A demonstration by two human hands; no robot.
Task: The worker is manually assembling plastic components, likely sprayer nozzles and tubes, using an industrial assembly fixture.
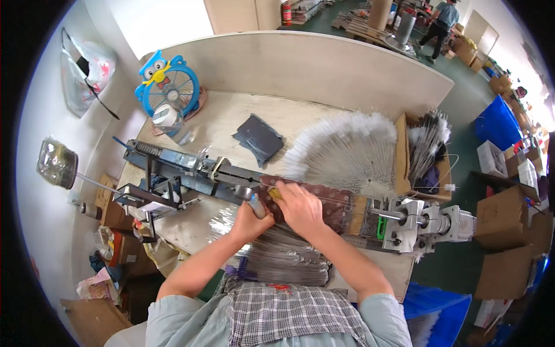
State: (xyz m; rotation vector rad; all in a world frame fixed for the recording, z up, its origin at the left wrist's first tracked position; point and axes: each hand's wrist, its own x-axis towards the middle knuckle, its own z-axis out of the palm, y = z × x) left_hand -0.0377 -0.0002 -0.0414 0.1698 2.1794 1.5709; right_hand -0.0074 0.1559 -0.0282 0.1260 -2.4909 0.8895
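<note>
My left hand [250, 224] is closed at the end of a long metal machine bed [219, 176], with a pale covering on one fingertip. What it grips is too small to make out. Just right of it, my right hand [300, 209] curls over a brown patterned cloth [332, 209], a yellow cover on one finger. Its fingertips come together, and what they hold is hidden. Thin wires run from beside this hand toward a motor unit with a chuck [413, 220]. Under my wrists lies a thick bundle of wire stems [286, 257].
Wire brushes with white bristles [347, 144] fan out behind my right hand, beside a cardboard box [404, 156] of more brushes. A dark flat pad [258, 139], a blue fan [170, 89] and a jar [167, 118] stand farther back. A low partition [312, 66] edges the table.
</note>
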